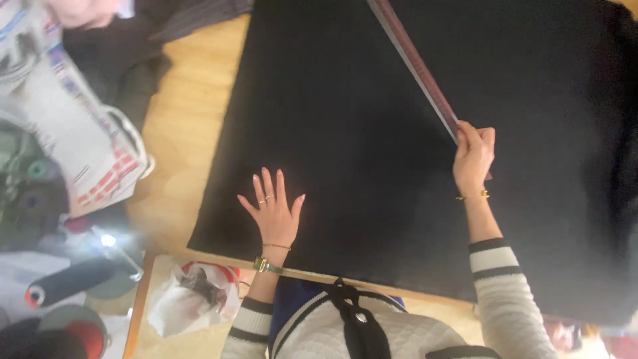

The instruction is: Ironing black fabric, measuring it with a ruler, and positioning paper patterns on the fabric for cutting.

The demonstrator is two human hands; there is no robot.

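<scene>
Pressing your left hand (274, 211) flat, fingers spread, holding nothing, on the black cloth (345, 133) covering the bench (186, 133), your right hand (473, 156) pinches the long ruler's (415, 66) near end.

Black fabric (372, 133): large, dark, matte, spread flat over the wooden tabletop (179, 126), near edge running along the tabletop's front, left edge slanting away. Long ruler (415, 66): narrow, reddish-brown with a pale edge, lying diagonally across the cloth from the far side toward the right, its near end under fingertips, resting flat on the fabric.
</scene>
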